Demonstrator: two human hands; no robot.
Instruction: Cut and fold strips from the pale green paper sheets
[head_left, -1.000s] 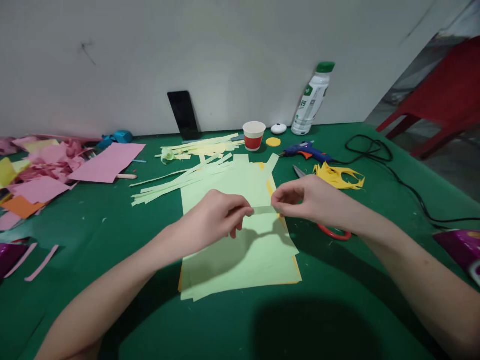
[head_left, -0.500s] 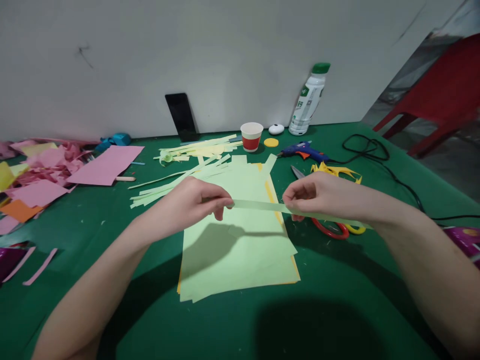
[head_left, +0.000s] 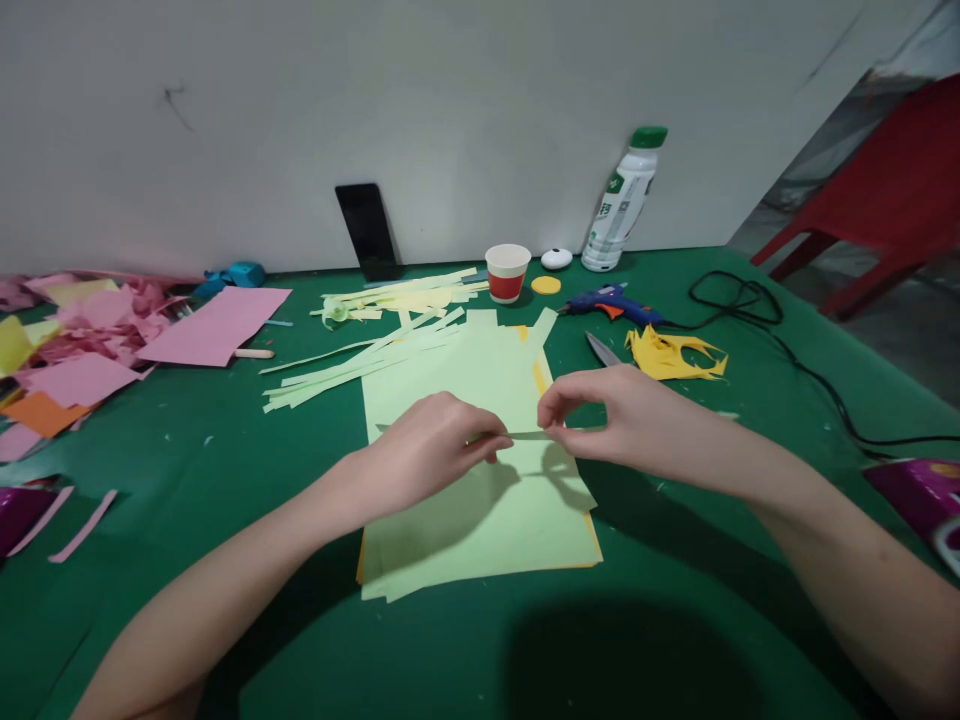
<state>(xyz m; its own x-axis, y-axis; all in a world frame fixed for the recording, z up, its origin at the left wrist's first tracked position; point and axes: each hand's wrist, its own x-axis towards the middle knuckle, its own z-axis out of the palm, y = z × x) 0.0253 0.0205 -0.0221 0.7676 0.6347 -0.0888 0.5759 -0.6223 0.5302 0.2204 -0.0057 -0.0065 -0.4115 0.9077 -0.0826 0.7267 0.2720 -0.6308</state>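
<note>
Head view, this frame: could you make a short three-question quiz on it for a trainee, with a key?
1. True or false: the left hand and the right hand both pinch one pale green strip.
2. Short answer: which tool does the black cord run to?
3. Fill in the blank: as pictured, the dark phone is to the ____ of the paper cup.

Key:
1. True.
2. The blue glue gun.
3. left
</note>
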